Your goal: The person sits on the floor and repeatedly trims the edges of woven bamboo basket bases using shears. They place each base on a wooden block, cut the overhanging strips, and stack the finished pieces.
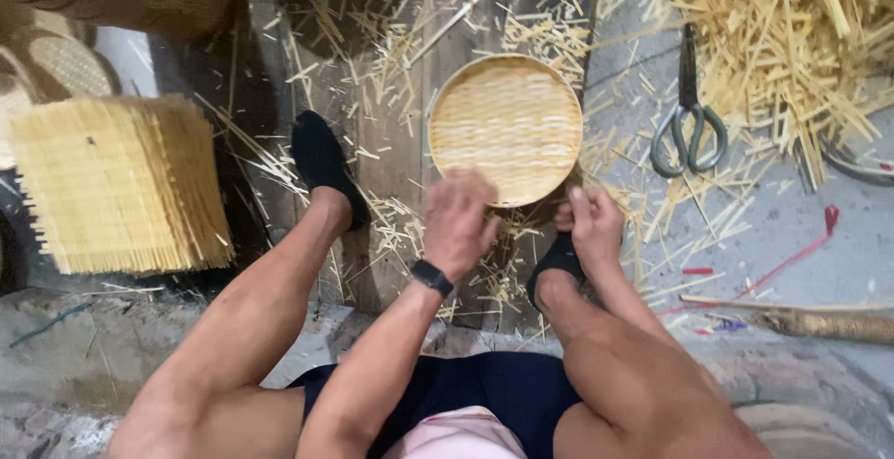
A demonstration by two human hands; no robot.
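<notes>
Near the centre of the frame, the left hand sits on the near rim of a round woven bamboo tray, fingers curled over the edge & gripping it; black wristband just below on the wrist. Right hand is just right of it, lower centre-right, fingers bunched & closed at the tray's lower right rim (can't tell if it pinches a strip or the rim itself). Tray lies flat on dark wooden planks in the upper middle, btwn the person's two feet in black shoes: one centre-left, other right under the right hand. Loose bamboo strips & offcuts litter the planks all around. Upper right: big heap of pale bamboo slivers, w/ metal scissors lying at its left edge, well apart from the hands. Left of frame: stack of square woven mats. A red strip lies on the grey floor, right side
</notes>
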